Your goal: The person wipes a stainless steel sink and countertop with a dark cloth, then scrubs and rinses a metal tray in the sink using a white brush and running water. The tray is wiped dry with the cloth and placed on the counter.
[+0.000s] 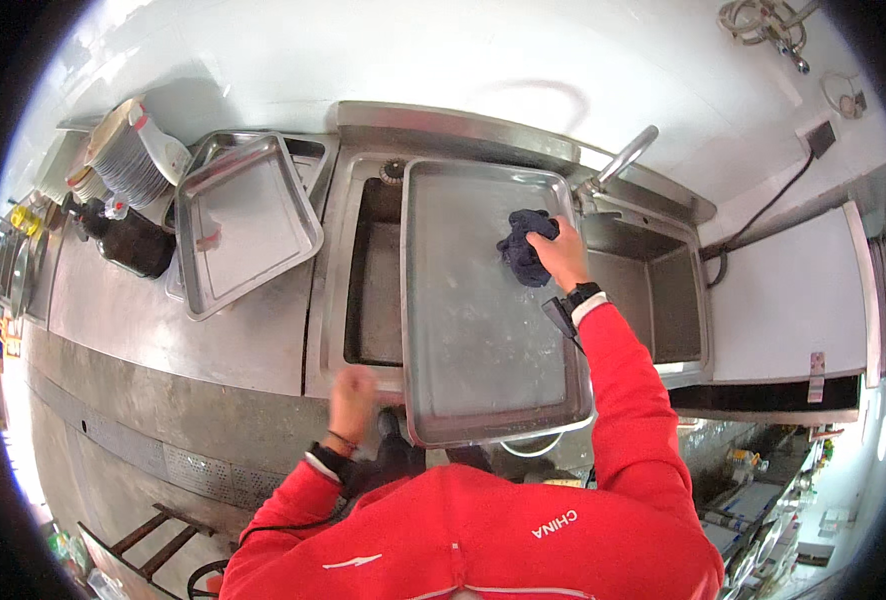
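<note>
A large rimmed metal tray (483, 340) lies across the double sink, its near end sticking out past the front edge. My right hand (565, 255) is closed on a bunched dark blue cloth (526, 248), pressed to the tray's surface toward its far right part. Pale smears and spots mark the wet-looking metal around it. My left hand (354, 392) is in front of the sink's near edge, left of the tray and apart from it. Motion blurs its fingers, so their state is unclear.
The left sink basin (375, 270) and right basin (678, 290) show beside the tray, with a faucet (625, 160) behind. On the left counter stand stacked metal trays (253, 235), a dark jug (135, 240) and stacked plates (128, 160). A white board (788, 300) is at right.
</note>
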`<state>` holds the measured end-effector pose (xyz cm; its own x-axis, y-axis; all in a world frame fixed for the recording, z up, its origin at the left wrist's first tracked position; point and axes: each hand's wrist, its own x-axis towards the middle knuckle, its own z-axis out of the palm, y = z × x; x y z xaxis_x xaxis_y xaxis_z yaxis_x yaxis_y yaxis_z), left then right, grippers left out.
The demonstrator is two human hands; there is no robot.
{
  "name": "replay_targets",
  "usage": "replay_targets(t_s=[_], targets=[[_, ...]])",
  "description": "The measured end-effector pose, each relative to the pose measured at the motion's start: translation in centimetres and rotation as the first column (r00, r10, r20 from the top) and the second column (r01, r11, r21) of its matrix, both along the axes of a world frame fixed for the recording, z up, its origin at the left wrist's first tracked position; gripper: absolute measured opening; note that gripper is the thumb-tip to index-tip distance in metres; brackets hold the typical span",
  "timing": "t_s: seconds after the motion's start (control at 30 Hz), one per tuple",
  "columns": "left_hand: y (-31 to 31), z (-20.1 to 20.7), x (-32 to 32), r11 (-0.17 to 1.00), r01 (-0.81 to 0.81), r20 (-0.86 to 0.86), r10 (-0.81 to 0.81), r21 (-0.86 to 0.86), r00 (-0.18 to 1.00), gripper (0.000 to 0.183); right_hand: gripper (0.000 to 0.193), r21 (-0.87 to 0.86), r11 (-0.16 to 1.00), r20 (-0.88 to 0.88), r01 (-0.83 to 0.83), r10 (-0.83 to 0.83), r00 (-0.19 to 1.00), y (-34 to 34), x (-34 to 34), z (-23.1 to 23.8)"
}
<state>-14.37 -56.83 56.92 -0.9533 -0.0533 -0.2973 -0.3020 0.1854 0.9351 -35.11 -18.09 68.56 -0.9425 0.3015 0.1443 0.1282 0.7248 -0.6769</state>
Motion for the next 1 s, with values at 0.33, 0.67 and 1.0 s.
replay_targets(t_s=[0.33, 0.67, 1.0], targets=[[6.2, 1.8, 4.0, 0.982, 0.069, -0.143, -0.095, -0.177, 0.985, 0.033, 0.052, 0.36, 0.928, 0.034, -0.097, 0.091, 0.995, -6.0, -11.4, -3.7], [6.5, 1.5, 4.2, 0.999, 0.014, -0.123, -0.019, -0.043, 0.992, 0.041, 0.052, -0.121, 0.98, 0.058, -0.159, 0.167, 0.984, -10.6, -16.9, -4.7], [6.8, 0.4, 4.1, 0.999, 0.015, -0.106, -0.011, 0.039, 0.994, 0.043, 0.056, 0.221, 0.937, 0.208, -0.272, 0.227, 0.951, -15.9, -12.1, -10.6]])
